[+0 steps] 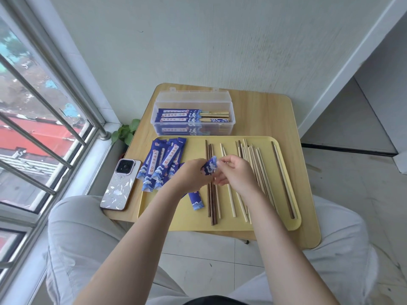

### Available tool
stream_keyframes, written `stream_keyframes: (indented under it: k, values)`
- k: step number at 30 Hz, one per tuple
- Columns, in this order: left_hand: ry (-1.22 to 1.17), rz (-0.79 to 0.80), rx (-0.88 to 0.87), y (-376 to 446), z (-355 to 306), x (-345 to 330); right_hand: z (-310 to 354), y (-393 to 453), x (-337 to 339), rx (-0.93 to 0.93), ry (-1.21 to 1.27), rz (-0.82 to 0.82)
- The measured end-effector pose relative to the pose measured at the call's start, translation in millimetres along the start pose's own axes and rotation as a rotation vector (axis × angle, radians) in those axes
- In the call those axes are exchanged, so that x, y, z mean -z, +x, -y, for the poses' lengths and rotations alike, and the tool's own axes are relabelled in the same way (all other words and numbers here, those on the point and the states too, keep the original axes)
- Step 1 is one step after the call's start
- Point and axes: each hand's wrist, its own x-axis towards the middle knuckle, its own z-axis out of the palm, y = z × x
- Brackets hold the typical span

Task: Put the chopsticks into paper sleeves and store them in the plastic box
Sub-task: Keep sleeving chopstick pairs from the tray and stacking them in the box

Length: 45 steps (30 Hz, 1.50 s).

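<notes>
Sleeving step – left hand [191, 175] and right hand [233, 171] pinching one paper sleeve [210, 166] open above the tray's [293, 225] middle – chopsticks [255, 170] probably needed next.

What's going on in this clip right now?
A person is sleeving chopsticks at a small table. Both hands, left hand and right hand, hold one blue paper sleeve above the yellow tray. Loose chopsticks lie on the tray; several sleeved pairs already sit in the plastic box.
</notes>
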Motion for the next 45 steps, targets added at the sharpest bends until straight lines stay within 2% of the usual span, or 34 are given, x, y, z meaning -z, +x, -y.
stream_keyframes:
  k: [3,6,9,15,21,27,32,40,45]
  values:
    - [-0.238,-0.064,0.132,4,10,-7,-9,7,-1,-0.001,-0.392,-0.135]
    - [-0.477,-0.041,0.209,5,15,-15,-12,4,-5,-0.007,-0.703,-0.082]
    - [-0.536,-0.093,0.268,8,20,-23,-16,-1,-19,-0.004,-0.820,-0.020]
    - [-0.465,-0.198,0.328,9,30,-30,-17,-2,-33,-0.002,-0.932,-0.111]
    - [-0.338,-0.198,0.318,7,30,-33,-13,4,-24,-0.096,-0.842,-0.175]
    - [-0.315,-0.207,0.323,8,31,-35,-19,2,-27,-0.048,-0.874,-0.119]
    - [-0.309,-0.212,0.323,9,31,-34,-21,-2,-37,0.013,-0.853,-0.136]
    - [-0.308,-0.196,0.330,10,31,-34,-18,-2,-41,0.005,-0.939,-0.152]
    - [-0.319,-0.186,0.334,10,32,-33,-16,2,-35,-0.038,-0.740,-0.172]
